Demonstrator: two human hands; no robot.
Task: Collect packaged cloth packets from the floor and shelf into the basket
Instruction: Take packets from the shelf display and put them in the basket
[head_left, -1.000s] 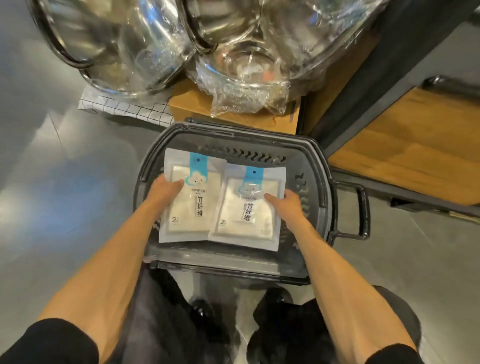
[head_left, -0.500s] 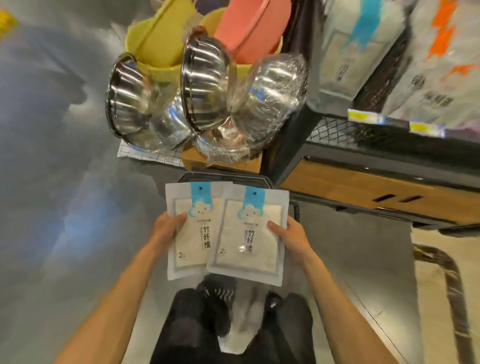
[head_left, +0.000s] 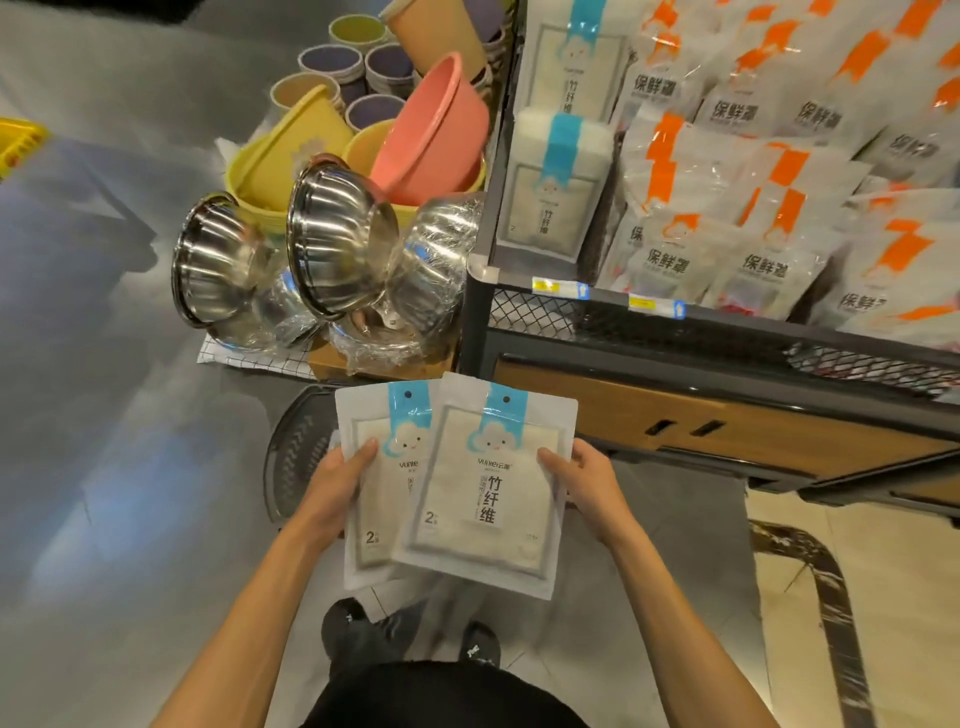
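Two white cloth packets with blue cloud labels are held side by side in front of me. My left hand (head_left: 337, 483) grips the left packet (head_left: 371, 499) by its left edge. My right hand (head_left: 587, 480) grips the right packet (head_left: 485, 499) by its right edge, and that packet overlaps the left one. Below and behind them, the dark basket (head_left: 293, 457) stands on the floor, mostly hidden by the packets. More of the same blue-label packets (head_left: 553, 197) hang at the left end of the shelf.
Wrapped steel bowls (head_left: 332, 254) and plastic basins (head_left: 431, 135) stand on the floor to the left of the black shelf frame (head_left: 478, 291). Orange-label bags (head_left: 769, 171) fill the shelf. A wooden cabinet front (head_left: 727, 421) lies under it. My shoes (head_left: 363, 629) are below.
Both packets have risen from inside the basket to well above it, still in my hands. The view has lifted, so the shelf goods now show.
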